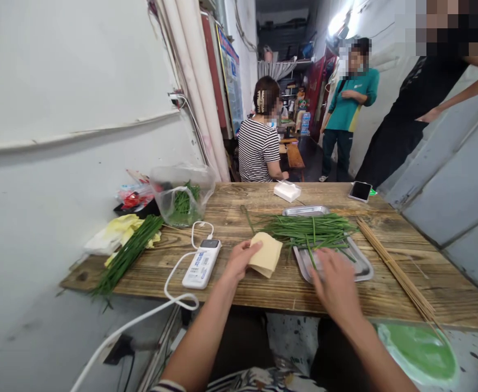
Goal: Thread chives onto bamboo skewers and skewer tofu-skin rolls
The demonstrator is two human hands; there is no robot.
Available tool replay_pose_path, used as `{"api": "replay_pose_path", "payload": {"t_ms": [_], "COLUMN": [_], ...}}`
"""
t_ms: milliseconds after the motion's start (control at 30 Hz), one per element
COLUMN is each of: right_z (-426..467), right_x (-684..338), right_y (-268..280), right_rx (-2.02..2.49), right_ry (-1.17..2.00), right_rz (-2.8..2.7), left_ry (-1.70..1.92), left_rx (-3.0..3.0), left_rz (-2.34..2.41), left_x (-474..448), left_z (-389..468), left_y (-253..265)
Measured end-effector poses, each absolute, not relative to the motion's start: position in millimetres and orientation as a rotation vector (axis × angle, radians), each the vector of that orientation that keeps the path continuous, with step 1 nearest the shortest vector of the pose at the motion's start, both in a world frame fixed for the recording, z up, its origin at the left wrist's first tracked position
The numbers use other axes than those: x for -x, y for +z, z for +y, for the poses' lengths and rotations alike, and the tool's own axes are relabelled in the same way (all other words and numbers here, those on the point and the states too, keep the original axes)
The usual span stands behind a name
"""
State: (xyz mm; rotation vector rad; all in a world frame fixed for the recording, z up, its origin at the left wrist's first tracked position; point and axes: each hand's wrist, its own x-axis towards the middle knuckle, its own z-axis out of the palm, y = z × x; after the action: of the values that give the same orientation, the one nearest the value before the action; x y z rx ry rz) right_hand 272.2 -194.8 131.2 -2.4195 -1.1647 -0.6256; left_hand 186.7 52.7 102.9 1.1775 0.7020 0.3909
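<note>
A small stack of pale-yellow square tofu skin sheets point(267, 255) is pinched in my left hand point(239, 261), just above the wooden table. My right hand point(337, 280) is over the near part of a metal tray point(363, 267), its fingers blurred and close to some green chive stalks. I cannot tell whether the fingers grip any stalk. The loose pile of chives point(316, 226) lies across the tray, with several stalks sticking out past its left side. Right of the tray lies a bundle of thin bamboo skewers point(398, 272).
A white power bank point(202, 264) with a cable lies left of my left hand. Further left are another chive bunch point(130, 253) and a plastic bag point(182, 198) of greens. A white box point(287, 190) and a phone point(360, 191) sit at the back. Three people are beyond the table.
</note>
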Motion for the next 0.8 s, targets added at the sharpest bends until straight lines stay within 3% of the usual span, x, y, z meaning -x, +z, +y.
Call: {"api": "replay_pose_path", "payload": {"t_ms": [167,400,567,800], "right_z": [-115.1,-40.5,-15.0,0.4], "right_x": [-244.7,-284.2,-296.5,-307.8], "right_y": [123.7,112.7,115.3,127.7], "right_rx": [2.065,2.023,1.963,2.054], "right_ry": [-0.438,-0.217,-0.221,-0.151], "right_rz": [-1.477,-1.604,-1.750,-1.979], "left_ry": [0.602,0.608,0.982,1.026], "left_rx": [-1.193,-2.122,-2.208,-2.102], "left_rz": [0.834,1.335,0.877,0.692], "left_x": [-202.2,-212.6,-174.7,-137.4], "left_z": [98.0,110.7,90.3,71.3], "left_y": [115.4,120.7,119.4,91.5]}}
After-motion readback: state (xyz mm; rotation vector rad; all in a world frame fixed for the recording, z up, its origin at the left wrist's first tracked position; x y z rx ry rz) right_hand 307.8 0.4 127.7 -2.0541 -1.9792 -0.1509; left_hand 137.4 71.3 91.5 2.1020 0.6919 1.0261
